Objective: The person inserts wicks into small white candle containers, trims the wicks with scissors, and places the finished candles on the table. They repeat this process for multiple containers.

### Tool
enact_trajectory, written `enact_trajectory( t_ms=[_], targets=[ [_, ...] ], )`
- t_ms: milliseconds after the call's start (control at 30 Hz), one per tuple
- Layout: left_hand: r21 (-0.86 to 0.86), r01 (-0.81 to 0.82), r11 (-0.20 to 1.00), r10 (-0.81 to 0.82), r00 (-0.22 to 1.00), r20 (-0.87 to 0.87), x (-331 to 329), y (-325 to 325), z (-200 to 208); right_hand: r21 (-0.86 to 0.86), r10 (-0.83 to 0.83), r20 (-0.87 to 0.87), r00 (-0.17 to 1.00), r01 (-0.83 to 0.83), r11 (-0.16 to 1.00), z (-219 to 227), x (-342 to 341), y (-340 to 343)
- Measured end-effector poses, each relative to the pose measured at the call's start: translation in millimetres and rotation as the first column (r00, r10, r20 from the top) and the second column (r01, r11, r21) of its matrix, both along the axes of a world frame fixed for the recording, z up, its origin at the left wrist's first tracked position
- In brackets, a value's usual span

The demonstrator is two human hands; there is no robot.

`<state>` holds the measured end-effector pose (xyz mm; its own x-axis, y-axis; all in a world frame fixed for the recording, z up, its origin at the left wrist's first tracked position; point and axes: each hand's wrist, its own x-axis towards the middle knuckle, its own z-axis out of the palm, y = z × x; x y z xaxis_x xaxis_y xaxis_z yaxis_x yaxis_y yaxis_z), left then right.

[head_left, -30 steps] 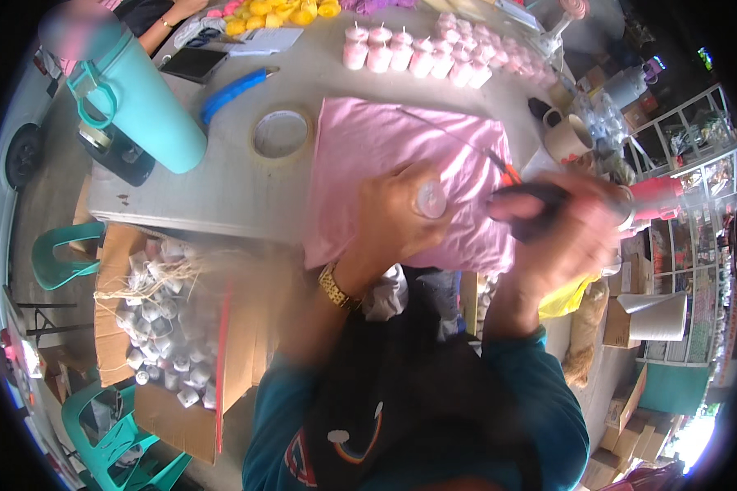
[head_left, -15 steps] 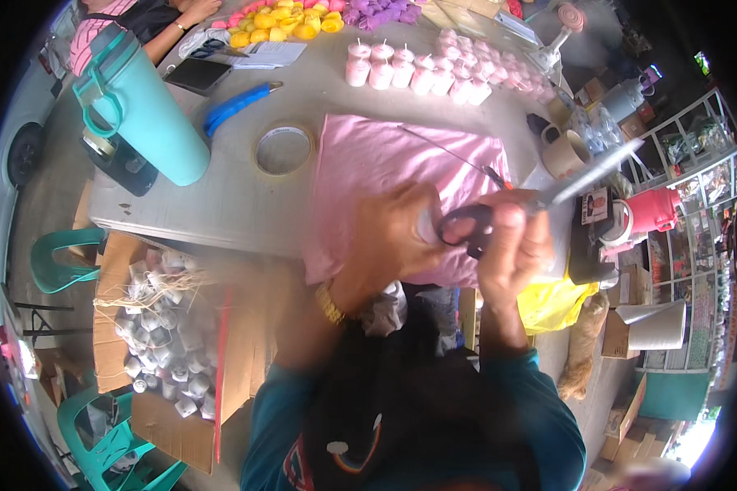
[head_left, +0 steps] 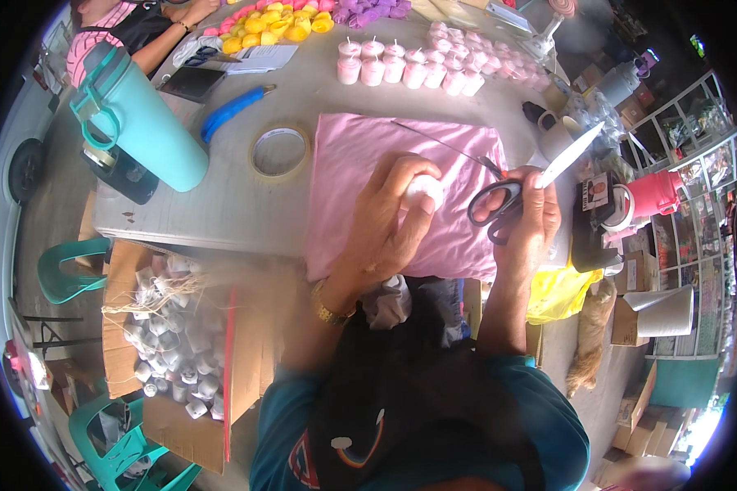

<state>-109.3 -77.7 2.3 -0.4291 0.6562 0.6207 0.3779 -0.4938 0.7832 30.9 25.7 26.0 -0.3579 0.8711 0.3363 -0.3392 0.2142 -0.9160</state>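
Observation:
Over a pink cloth-covered pad (head_left: 344, 155), my left hand (head_left: 389, 221) grips a small pale candle (head_left: 422, 191), its round end showing between thumb and fingers. My right hand (head_left: 532, 214) is closed around the middle of a pair of scissors (head_left: 499, 204). Their black handle loops face the left hand and the bright blades point up and to the right, away from the candle. A thin dark rod (head_left: 442, 143) with an orange part lies across the pad behind my hands. Rows of pale pink candles (head_left: 393, 69) with wicks stand beyond the pad.
On the table's left are a tape roll (head_left: 254, 154), a blue-handled cutter (head_left: 229, 110) and a teal tumbler (head_left: 151, 131). A cardboard box (head_left: 250, 368) of white cup-shaped pieces sits at lower left. A cat (head_left: 588, 344) lies on the floor at right. Another person's arm (head_left: 160, 51) rests far left.
My left hand has turned so that the candle's round end shows. The scissors' handles have moved away from it, to the right, and my hands are farther apart.

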Motion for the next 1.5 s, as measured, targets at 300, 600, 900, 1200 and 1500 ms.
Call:
enact_trajectory(
  t_ms=[300, 600, 900, 1200, 1500],
  targets=[
    [-0.086, -0.034, 0.996, 0.044, 0.992, 0.120, -9.9, -2.8, -9.9, -0.089, 0.579, -0.167, 0.798, -0.597, 0.797, -2.9, 3.0, 0.1],
    [0.084, 0.210, 0.974, -0.220, 0.788, 0.575, -10.9, 3.2, -15.3, -0.282, 0.614, -0.196, 0.764, -0.644, 0.711, -26.3, 7.7, -5.1],
    [0.352, 0.411, 0.841, -0.534, 0.529, 0.659, -10.7, -2.6, -17.4, -0.165, 0.381, -0.132, 0.915, -0.400, 0.902, -21.0, -10.9, -9.8],
    [0.138, 0.338, 0.931, -0.339, 0.657, 0.673, -6.6, -3.2, -13.4, 0.225, 0.100, 0.085, 0.991, -0.117, 0.967, -11.6, -30.5, -25.8],
    [-0.061, 0.274, 0.960, -0.212, 0.849, 0.485, -10.9, -10.8, -11.9, 0.091, 0.197, 0.086, 0.977, -0.205, 0.975, -20.4, -31.7, -18.5]
  ],
)
